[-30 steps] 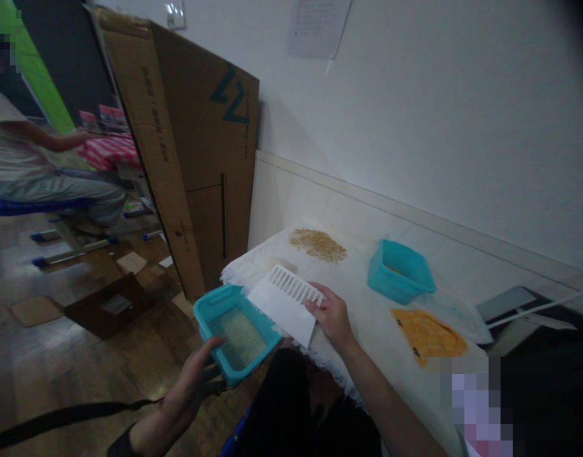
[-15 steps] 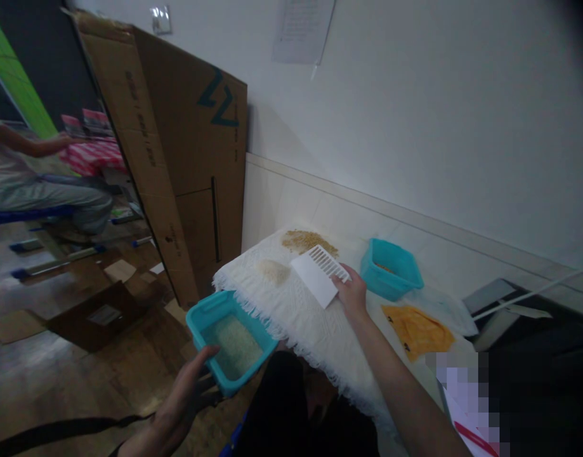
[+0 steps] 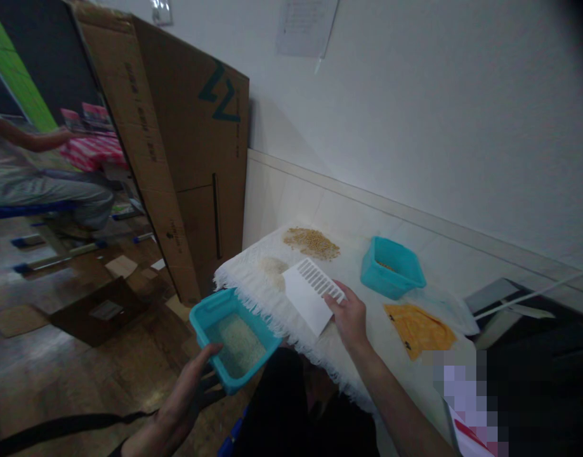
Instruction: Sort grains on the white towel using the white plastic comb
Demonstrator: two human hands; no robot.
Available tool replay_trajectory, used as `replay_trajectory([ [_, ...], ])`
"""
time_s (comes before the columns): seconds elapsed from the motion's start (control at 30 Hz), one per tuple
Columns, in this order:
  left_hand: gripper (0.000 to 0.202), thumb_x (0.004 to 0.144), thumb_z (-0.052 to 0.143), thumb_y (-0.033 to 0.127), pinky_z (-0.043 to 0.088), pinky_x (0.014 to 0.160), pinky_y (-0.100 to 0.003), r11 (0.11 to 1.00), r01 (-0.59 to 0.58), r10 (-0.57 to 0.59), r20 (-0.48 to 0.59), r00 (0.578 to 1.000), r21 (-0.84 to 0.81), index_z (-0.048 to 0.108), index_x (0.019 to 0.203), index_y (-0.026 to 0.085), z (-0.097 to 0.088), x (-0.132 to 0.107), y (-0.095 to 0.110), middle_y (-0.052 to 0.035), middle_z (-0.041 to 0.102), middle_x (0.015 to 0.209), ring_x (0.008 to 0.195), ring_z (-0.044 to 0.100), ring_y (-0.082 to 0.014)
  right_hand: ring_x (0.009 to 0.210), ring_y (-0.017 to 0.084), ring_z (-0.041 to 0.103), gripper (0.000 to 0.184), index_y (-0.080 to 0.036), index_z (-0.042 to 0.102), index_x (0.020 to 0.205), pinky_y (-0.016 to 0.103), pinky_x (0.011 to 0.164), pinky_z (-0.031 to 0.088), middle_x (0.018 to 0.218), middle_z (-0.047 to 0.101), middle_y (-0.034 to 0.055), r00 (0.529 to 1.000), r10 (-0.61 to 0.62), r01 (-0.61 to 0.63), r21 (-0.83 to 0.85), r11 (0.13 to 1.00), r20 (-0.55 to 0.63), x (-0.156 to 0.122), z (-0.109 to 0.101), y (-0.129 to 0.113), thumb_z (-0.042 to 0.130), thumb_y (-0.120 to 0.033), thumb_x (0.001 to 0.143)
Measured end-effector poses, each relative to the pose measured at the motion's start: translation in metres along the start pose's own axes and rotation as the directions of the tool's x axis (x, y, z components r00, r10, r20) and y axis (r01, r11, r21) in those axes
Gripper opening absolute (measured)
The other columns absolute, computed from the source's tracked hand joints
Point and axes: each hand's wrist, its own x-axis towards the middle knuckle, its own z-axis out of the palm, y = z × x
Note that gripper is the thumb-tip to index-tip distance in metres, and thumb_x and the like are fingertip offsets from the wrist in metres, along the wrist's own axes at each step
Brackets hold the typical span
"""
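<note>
My left hand (image 3: 196, 381) grips the near left side of a teal plastic bin (image 3: 249, 376), thumb over the rim and fingers beneath. White rice (image 3: 241, 343) lies in the bin, which is held at the table's front edge. In my right hand (image 3: 351, 314) is a flat white slotted scraper (image 3: 307, 301), its slots along the far edge. The scraper's left end is at a small pile of rice (image 3: 271, 268) on the white fringed cloth (image 3: 262, 304); whether it touches the grains I cannot tell. Behind it lies a spread of tan beans or grains (image 3: 313, 242).
A second teal bin (image 3: 391, 279) with some tan grains stands at the right by the wall. Near it lie an orange cloth (image 3: 419, 330) and clear plastic. A tall cardboard box (image 3: 196, 152) rises at the left. Beyond it sits another person (image 3: 44, 178).
My right hand has drawn the scraper nearer to me and slightly left, to the rice pile. The bin in my left hand has hardly moved.
</note>
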Motion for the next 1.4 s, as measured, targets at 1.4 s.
replay_trajectory([
  [1.4,0.055,0.084,0.074,0.051,0.06,0.07,-0.039,1.0,0.008,-0.007,0.031,0.999,-0.021,0.06,0.125,0.018,-0.001,-0.001,-0.005,-0.0135,0.072,0.108,0.084,0.074,-0.0289,0.083,0.034,0.08,0.072,-0.015,0.069,0.127,0.042,0.069,0.066,0.099,0.083,0.014,0.984,0.176,-0.173,0.102,0.98,-0.029,-0.073,-0.009,-0.002,0.087,-0.055,0.07],
])
